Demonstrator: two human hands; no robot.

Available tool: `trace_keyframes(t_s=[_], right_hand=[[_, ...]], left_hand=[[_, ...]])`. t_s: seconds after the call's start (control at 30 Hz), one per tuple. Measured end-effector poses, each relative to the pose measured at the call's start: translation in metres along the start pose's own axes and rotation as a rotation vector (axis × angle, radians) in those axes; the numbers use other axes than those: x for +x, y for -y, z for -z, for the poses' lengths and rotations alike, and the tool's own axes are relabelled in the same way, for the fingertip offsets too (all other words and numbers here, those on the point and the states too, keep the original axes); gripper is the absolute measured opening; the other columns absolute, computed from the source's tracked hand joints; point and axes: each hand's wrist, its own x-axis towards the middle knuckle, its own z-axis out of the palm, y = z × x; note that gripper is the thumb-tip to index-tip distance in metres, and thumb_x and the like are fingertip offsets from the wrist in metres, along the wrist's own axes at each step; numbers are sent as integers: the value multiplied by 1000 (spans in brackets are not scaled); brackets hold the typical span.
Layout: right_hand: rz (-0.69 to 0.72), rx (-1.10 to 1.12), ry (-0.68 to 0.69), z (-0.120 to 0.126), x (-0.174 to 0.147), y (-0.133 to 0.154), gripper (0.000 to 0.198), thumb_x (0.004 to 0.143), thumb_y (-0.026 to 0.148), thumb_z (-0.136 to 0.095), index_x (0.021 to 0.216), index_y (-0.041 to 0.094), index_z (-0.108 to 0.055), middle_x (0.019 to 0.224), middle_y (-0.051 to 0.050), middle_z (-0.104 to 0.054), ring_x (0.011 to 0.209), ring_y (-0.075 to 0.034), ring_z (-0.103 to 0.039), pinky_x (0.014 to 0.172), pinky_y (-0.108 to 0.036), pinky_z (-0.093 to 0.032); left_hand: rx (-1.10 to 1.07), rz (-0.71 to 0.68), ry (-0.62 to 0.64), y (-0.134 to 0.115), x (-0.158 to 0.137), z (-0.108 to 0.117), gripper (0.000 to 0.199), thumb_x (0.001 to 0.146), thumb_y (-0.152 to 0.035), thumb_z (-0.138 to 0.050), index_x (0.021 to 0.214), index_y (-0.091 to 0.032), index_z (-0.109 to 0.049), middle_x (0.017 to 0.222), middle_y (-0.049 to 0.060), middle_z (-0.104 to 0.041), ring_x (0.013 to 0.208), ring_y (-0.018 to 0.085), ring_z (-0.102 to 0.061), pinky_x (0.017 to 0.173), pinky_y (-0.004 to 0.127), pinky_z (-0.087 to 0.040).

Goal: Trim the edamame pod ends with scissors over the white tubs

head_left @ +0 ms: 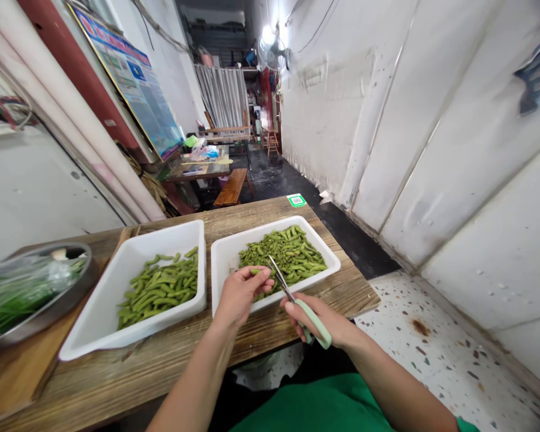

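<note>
Wooden table (126, 378), trays (162, 237), white wall (326, 114), speckled floor (450, 372)

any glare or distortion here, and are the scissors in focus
In the head view, the far light blooms white; in the head view, the poster leans, likely wide-angle distortion; in the head view, the scissors look fairly sharp.

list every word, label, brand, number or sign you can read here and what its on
None can be read for certain.
Poster at the left: a heading and smaller print, too blurred to read.
Green card on the table: a square code, any wording too small to read.
</note>
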Motion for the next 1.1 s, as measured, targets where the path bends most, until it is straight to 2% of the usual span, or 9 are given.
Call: trace_keyframes(t_s=[0.2, 0.4, 0.47, 0.57, 0.67, 0.73, 0.83, 0.9, 1.1], right_hand=[[48, -51, -24, 0, 2, 2, 40, 78, 57, -46, 74, 17, -46, 51, 6, -41, 37, -6, -39, 36, -17, -37], [-59, -10, -45, 1, 5, -2, 41, 76, 59, -48, 74, 17, -48, 46, 7, -39, 32, -6, -38, 29, -16, -31], [-63, 11, -31, 2, 5, -4, 40, 74, 57, -52, 79, 17, -49, 48, 8, -39, 35, -6, -39, 32, -16, -34], [-26, 2, -9, 5, 4, -7, 39, 76, 54, -51, 90, 18, -51, 52, 7, -41, 42, -7, -40, 40, -18, -38], [-4, -28, 9, 6, 4, -13, 40, 80, 54, -47, 98, 18, -50, 55, 6, -41, 46, -8, -41, 44, -19, -39], [-11, -35, 14, 6, 5, -15, 40, 80, 55, -46, 97, 19, -50, 55, 5, -41, 46, -8, -41, 44, -19, -38], [-13, -61, 20, 5, 5, -15, 40, 79, 55, -47, 96, 19, -50, 56, 5, -40, 46, -8, -39, 44, -19, -37], [-4, -92, 9, 5, 4, -12, 40, 79, 55, -48, 95, 19, -50, 58, 4, -41, 48, -8, -40, 44, -19, -36], [46, -155, -30, 6, 0, -8, 37, 79, 53, -48, 88, 18, -51, 62, 3, -45, 52, -9, -42, 49, -19, -37]], left_hand=[[53, -11, 10, 0, -4, -5, 28, 55, -28, -76, 72, -11, -62, 60, 2, -64, 56, 9, -59, 57, 21, -49], [170, -58, 5, 1, 0, 2, 31, 59, -33, -71, 78, -11, -61, 64, 4, -63, 60, 14, -60, 64, 29, -50], [398, -191, -121, -10, 0, 21, 31, 65, -36, -65, 86, -12, -61, 67, 5, -63, 64, 17, -60, 68, 34, -49], [1020, -500, -545, -34, -5, 62, 29, 74, -30, -53, 96, -14, -62, 90, 11, -62, 88, 26, -56, 80, 43, -41], [1549, -516, -838, -48, -12, 87, 37, 74, -26, -50, 107, -13, -59, 114, 19, -52, 107, 41, -40, 80, 56, -30], [1722, -512, -750, -44, -12, 85, 32, 72, -26, -52, 100, -14, -63, 115, 20, -52, 110, 42, -36, 82, 59, -24], [1851, -518, -289, -23, -2, 63, 16, 71, -20, -52, 71, -18, -67, 90, 15, -63, 101, 34, -45, 91, 57, -15], [1902, -450, -103, -8, 8, 49, 18, 68, -13, -51, 58, -16, -65, 74, 15, -64, 93, 33, -48, 93, 56, -11], [1830, -344, 28, 4, 33, 41, 26, 66, -6, -47, 46, -16, -59, 65, 17, -65, 93, 31, -51, 93, 50, -14]])
